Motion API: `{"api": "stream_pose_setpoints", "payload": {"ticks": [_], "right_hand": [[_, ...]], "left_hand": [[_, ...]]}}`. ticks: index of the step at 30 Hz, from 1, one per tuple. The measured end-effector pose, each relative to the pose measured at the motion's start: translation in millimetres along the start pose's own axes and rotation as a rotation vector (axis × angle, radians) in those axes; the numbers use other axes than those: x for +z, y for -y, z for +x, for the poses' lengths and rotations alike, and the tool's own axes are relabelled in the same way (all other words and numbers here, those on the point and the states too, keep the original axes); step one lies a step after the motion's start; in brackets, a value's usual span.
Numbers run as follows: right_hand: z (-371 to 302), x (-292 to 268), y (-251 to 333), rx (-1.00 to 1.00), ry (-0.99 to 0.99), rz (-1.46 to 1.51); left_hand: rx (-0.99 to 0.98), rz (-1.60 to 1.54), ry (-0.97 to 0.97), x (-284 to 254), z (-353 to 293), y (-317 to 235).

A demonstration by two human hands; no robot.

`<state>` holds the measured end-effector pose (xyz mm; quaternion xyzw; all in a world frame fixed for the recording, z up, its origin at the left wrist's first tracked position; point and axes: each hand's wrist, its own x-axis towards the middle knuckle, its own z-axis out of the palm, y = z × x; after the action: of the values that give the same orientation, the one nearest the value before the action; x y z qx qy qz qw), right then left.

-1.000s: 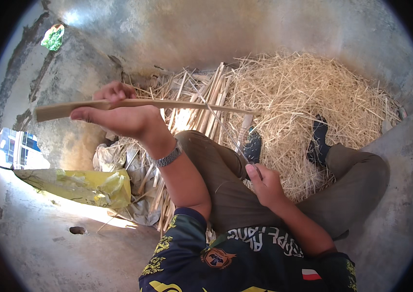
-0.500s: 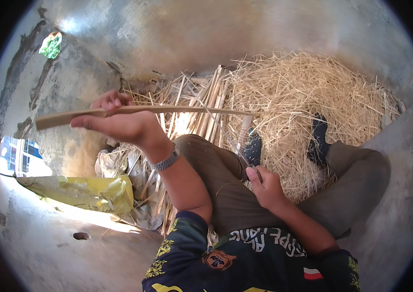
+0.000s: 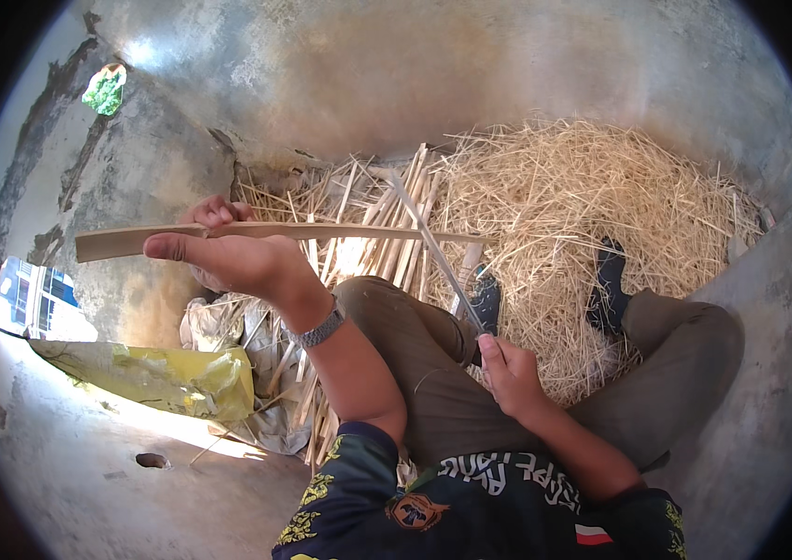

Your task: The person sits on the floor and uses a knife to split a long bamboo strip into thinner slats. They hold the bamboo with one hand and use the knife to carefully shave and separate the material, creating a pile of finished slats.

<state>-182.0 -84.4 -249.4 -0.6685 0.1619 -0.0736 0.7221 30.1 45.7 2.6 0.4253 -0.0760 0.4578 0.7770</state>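
Note:
My left hand [image 3: 242, 261], with a grey watch on its wrist, is closed around a long, flat bamboo strip [image 3: 349, 231]. The strip lies almost level, its broad end to the left of the hand and its thin end reaching over the straw. In my right hand [image 3: 514, 381], fingers wrap the handle of a long knife [image 3: 443, 259]. Its narrow grey blade points up and to the left, crossing the strip's thinner half in the picture. Whether blade and strip touch, I cannot tell.
A heap of straw shavings [image 3: 592, 177] lies beyond my bent legs. Split bamboo pieces [image 3: 415, 187] are piled left of it. A yellow plastic sheet [image 3: 172, 373] sits on the left by a wall opening [image 3: 41, 299]. Rough concrete walls [image 3: 415, 75] enclose the spot.
The knife has rotated, so more of its blade's flat side shows and its tip sits differently. My left hand and the strip have shifted slightly, with the strip's broad face turned more into view.

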Motion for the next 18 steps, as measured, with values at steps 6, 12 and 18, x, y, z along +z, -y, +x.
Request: {"api": "stream_pose_setpoints", "payload": {"ticks": [6,12,18], "right_hand": [[-9,-2,24,-0.101,0.027,0.097],[-4,-1,22,-0.119,0.055,-0.113],[-15,-3,44,-0.282,-0.007,-0.083]], "left_hand": [[0.049,0.048,-0.034,5,-6,-2],[0.087,0.111,-0.032,12,-17,-6],[0.1,0.088,-0.022,9,-12,0]]}}
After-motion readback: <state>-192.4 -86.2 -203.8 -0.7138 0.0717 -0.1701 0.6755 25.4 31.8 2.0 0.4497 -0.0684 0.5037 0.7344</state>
